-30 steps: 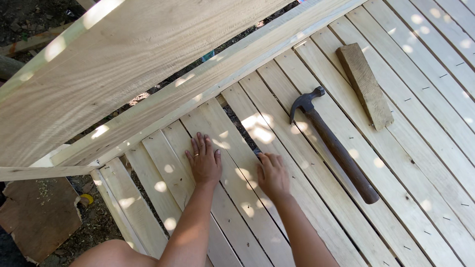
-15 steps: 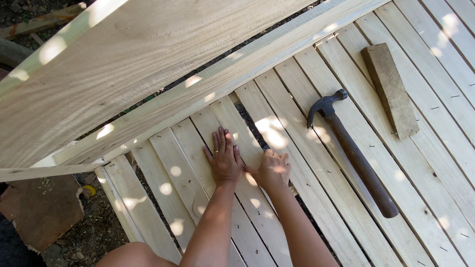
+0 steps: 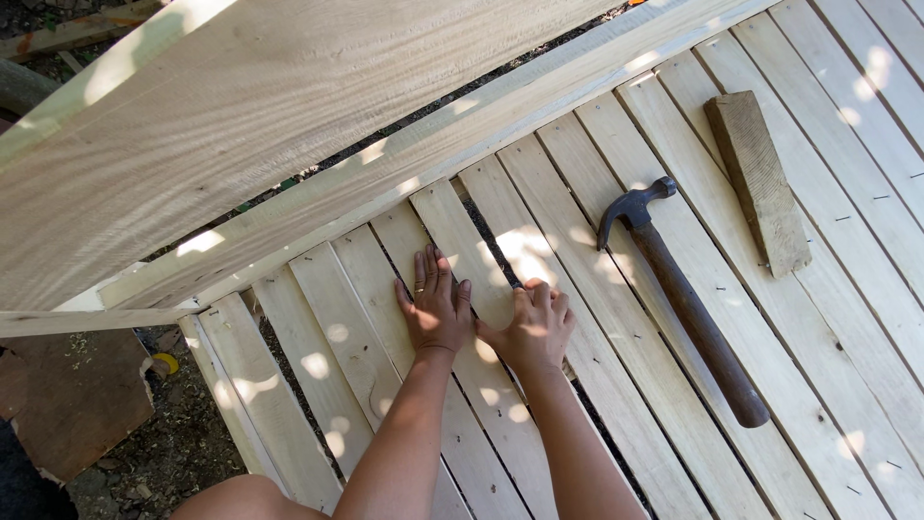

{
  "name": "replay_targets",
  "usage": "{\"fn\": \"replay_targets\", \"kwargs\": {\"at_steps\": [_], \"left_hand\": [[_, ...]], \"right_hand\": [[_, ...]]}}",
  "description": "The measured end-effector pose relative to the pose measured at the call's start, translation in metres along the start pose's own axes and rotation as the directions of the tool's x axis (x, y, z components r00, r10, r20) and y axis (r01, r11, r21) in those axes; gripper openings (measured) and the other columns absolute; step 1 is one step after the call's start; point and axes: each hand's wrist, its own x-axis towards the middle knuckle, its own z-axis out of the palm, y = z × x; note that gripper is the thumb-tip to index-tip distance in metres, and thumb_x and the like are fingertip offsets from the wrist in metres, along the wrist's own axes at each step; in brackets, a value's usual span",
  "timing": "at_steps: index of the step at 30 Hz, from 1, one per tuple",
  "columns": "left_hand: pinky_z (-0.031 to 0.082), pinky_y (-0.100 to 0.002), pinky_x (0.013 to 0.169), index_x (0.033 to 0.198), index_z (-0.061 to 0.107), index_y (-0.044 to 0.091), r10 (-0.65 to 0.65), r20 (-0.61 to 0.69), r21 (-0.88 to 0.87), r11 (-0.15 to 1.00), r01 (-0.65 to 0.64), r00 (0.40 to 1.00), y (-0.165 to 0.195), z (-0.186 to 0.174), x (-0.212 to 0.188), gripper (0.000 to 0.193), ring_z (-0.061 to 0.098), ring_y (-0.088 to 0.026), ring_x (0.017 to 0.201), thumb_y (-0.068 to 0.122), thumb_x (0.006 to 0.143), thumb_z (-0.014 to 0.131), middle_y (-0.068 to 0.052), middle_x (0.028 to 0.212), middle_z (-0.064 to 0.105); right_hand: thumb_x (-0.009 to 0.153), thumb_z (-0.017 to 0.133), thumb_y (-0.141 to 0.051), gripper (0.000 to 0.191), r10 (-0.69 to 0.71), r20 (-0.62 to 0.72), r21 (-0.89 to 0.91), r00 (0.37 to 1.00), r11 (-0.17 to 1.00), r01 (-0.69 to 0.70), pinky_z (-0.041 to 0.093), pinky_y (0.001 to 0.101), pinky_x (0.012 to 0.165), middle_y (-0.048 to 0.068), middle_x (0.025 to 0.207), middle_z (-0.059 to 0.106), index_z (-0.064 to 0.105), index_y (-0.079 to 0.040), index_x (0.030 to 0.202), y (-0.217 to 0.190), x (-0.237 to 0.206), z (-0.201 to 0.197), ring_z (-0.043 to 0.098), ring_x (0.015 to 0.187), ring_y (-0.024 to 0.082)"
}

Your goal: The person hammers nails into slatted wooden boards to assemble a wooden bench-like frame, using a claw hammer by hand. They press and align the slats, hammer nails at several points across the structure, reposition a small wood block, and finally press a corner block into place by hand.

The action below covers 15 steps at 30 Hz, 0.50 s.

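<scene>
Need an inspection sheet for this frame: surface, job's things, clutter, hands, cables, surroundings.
Surface: slatted deck of pale wooden slats, gaps between them, small nails visible.
Job's things: slat under both hands; claw hammer lying on the slats to the right.
Clutter: short wood block lying beyond the hammer.
Hands: left hand flat, fingers spread; right hand curled, beside it on the slat; neither holds anything.
Cables: nothing seen.
Surroundings: wide plank upper left; dirt ground with a brown board.

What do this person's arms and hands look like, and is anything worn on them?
Both forearms are bare, with no sleeves, gloves or watch in view. The left hand wears a thin ring on one finger. The right hand shows no ring or other marking that can be made out.
</scene>
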Motion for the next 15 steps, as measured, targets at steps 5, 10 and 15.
{"fn": "replay_targets", "kwargs": {"at_steps": [5,10,15], "left_hand": [[0.001,-0.062,0.121,0.158,0.037,0.020,-0.039,0.036,-0.045,0.998,0.041,0.999,0.003,-0.005,0.005,0.067,0.022,-0.020,0.156,0.046,0.098,0.051,0.001,0.168,0.029],[-0.006,-0.068,0.120,0.149,0.050,0.024,-0.175,0.129,-0.113,0.975,0.190,0.976,0.018,-0.004,0.014,0.058,0.019,-0.019,0.158,0.039,0.094,0.059,0.006,0.167,0.030],[-0.008,-0.072,0.118,0.145,0.054,0.023,-0.186,0.135,-0.108,0.974,0.201,0.973,0.022,-0.003,0.020,0.054,0.016,-0.021,0.157,0.037,0.094,0.060,0.007,0.167,0.029]], "right_hand": [[0.053,0.094,-0.059,0.117,0.042,0.110,-0.058,0.993,0.998,-0.036,0.026,0.0706,0.107,0.021,0.166,0.025,0.042,-0.020,0.151,0.003,0.014,-0.004,0.012,0.148,0.053],[0.058,0.092,-0.062,0.107,0.057,0.231,-0.113,0.971,0.993,-0.031,0.037,0.0623,0.112,0.021,0.164,0.026,0.045,-0.022,0.145,0.004,0.030,-0.010,0.018,0.149,0.056],[0.061,0.088,-0.064,0.103,0.071,0.273,-0.148,0.959,0.988,-0.030,0.042,0.0563,0.112,0.017,0.167,0.023,0.044,-0.026,0.147,0.002,0.033,-0.012,0.018,0.151,0.053]]}}
